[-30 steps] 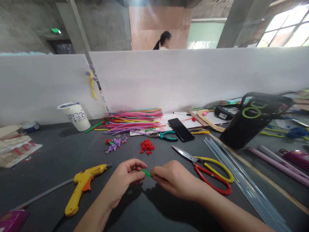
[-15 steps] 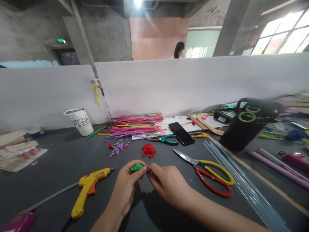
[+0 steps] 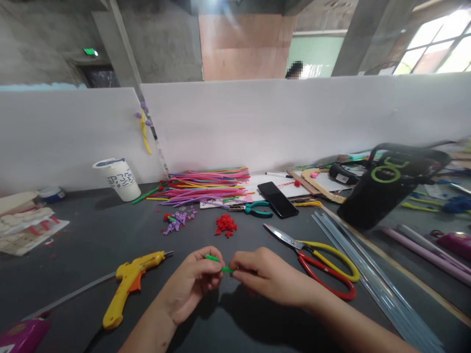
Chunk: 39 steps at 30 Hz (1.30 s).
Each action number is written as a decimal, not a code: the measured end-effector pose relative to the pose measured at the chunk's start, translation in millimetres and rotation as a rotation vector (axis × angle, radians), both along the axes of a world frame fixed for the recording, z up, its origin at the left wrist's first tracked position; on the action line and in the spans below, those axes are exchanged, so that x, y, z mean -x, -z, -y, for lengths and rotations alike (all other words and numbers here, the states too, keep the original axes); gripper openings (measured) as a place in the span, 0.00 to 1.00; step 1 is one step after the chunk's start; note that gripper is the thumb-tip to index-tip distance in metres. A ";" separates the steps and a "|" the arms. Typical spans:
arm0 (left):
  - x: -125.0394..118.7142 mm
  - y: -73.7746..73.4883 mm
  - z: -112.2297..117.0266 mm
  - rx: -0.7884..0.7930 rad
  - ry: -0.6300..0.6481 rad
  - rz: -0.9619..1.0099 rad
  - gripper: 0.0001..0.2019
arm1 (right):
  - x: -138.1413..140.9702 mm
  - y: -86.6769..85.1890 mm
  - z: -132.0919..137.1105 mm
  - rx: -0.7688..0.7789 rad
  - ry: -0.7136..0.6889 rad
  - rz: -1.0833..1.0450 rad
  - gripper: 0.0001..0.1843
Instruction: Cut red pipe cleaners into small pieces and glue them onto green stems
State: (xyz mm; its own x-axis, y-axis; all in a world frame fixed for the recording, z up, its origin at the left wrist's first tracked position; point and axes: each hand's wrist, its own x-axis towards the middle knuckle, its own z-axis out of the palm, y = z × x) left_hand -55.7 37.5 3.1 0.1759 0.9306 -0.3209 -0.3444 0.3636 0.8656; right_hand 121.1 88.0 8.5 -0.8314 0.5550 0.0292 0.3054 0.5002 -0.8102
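Note:
A short green pipe cleaner (image 3: 212,258) runs between my two hands above the dark table. Near its left end, the thumb and fingers of my left hand (image 3: 200,274) pinch it. My right hand (image 3: 263,274) has its fingertips closed on the other end, which they partly hide. Just beyond the hands lie a pile of small red pieces (image 3: 225,224) and a heap of small purple pieces (image 3: 180,222). To the right rest large scissors (image 3: 305,245) with red and yellow handles, blades partly open.
A yellow glue gun (image 3: 130,284) lies on the left, a white cup (image 3: 119,181) behind it. Pipe cleaners (image 3: 209,185), pliers (image 3: 253,209) and a phone (image 3: 277,198) lie at the back. Clear glue sticks (image 3: 360,264) and a black bottle (image 3: 379,191) are on the right.
The green piece, bunched in my left hand before, now shows as a straight length between both hands. The hands sit slightly farther apart. The camera view has tilted down a little.

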 end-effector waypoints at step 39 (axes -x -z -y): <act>1.2 0.7 1.0 -0.044 0.193 -0.610 0.07 | -10.8 -5.8 -4.4 -0.508 -0.066 0.254 0.08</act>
State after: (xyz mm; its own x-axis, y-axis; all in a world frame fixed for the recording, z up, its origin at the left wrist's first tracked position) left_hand -56.9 36.6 2.5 0.1390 0.9151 -0.3785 0.2832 0.3295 0.9007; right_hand 131.9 92.5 14.3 -0.8793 0.4705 0.0736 0.4144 0.8322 -0.3685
